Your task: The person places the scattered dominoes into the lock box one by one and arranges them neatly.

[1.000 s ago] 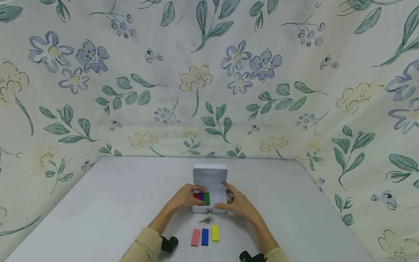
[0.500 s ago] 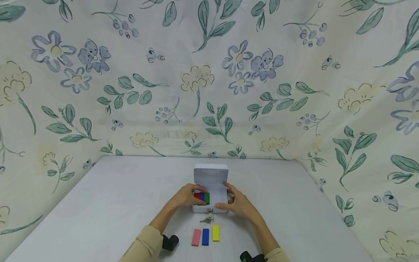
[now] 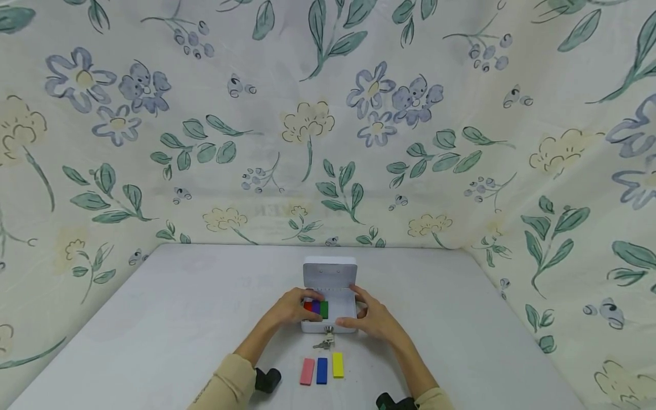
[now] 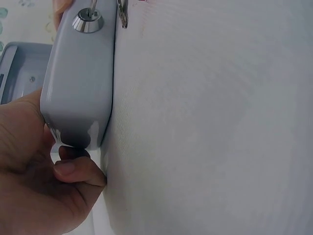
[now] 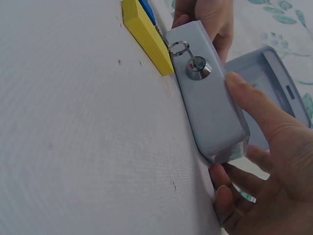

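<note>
A small white lockable cash box (image 3: 314, 327) stands with its lid (image 3: 329, 273) raised at the back. Inside, at its left end, a red block (image 3: 308, 306), a purple block (image 3: 316, 307) and a green block (image 3: 324, 310) stand side by side. My left hand (image 3: 289, 307) reaches over the left end, with thumb and index fingertips at the near and far ends of the green block; its other fingers curl outside the box. My right hand (image 3: 376, 319) grips the right end, its thumb on the front rim and fingers round the side and back.
Keys on a ring (image 3: 324, 344) hang from the front lock (image 5: 198, 67). On the white table before the box lie a pink block (image 3: 307, 371), a blue block (image 3: 322, 370) and a yellow block (image 3: 337, 365). Behind the table hangs a floral cloth (image 3: 307, 199).
The green block sits slightly lower in the box, more level with the red and purple blocks. Both hands stay in nearly the same place.
</note>
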`<state>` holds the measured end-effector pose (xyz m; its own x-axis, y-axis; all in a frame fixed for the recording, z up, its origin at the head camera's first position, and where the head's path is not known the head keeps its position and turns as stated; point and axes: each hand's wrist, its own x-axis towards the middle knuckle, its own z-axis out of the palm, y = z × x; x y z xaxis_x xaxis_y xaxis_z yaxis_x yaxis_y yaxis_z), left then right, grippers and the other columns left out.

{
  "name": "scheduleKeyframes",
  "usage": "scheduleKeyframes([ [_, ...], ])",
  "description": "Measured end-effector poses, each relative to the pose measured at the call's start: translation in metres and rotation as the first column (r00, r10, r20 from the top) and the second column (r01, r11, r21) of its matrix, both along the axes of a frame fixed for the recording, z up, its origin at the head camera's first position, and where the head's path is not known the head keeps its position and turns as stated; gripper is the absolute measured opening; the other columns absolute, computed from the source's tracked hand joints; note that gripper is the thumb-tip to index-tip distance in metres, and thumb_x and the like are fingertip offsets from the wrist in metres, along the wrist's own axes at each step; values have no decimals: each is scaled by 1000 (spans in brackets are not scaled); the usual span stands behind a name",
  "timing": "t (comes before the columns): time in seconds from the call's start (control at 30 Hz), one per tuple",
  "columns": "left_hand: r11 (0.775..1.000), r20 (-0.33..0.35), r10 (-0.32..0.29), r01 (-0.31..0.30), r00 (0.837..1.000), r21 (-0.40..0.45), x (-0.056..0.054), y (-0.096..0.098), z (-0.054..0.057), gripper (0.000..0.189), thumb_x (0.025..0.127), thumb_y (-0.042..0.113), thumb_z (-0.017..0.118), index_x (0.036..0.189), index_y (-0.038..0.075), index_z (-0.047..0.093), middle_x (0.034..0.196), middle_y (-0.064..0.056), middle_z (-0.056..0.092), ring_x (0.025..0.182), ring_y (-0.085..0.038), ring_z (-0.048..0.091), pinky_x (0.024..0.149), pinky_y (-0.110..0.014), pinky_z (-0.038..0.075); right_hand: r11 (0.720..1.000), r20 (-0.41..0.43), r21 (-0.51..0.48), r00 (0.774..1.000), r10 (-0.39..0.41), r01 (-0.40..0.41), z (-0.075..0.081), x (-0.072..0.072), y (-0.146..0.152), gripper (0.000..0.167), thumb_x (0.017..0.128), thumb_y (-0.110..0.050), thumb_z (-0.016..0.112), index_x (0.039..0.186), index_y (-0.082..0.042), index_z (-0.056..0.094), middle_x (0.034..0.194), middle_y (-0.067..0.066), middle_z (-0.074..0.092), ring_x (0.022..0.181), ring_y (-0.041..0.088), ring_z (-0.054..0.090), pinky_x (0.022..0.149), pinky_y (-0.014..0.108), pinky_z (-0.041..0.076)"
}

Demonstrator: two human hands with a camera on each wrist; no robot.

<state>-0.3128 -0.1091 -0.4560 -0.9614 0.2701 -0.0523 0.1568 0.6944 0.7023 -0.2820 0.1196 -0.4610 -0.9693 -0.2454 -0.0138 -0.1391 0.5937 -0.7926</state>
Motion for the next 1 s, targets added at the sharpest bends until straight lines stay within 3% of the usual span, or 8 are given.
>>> scheduleKeyframes([
  [0.33, 1000, -15, 15, -15, 1000, -6, 2, 2, 0, 40, 74, 21, 85, 112, 18, 74, 132, -15, 61, 116, -31, 54, 104, -55, 44, 1000, -7, 1, 1000, 3, -3, 2, 2, -1, 97, 75, -43, 83, 153, -17, 32, 141, 24, 52, 85, 16, 57, 67, 28, 45],
  [0.67, 1000, -25, -13, 13, 1000, -3, 2, -1, 1, 46, 74, 22, 86, 118, 18, 71, 133, -13, 61, 116, -31, 55, 102, -55, 45, 1000, 4, -3, 1000, -4, 4, 3, 0, -1, 97, 74, -45, 83, 153, -18, 32, 142, 23, 52, 87, 17, 56, 67, 28, 45],
  [1.0, 998, -91, 3, -9, 996, -57, 2, 5, 0, 44, 71, 28, 88, 109, 13, 72, 125, -14, 65, 113, -31, 57, 100, -55, 47, 1000, 18, -15, 1000, 13, -13, -1, -3, 1, 98, 75, -48, 82, 154, -19, 31, 144, 22, 50, 88, 17, 57, 68, 27, 46],
])
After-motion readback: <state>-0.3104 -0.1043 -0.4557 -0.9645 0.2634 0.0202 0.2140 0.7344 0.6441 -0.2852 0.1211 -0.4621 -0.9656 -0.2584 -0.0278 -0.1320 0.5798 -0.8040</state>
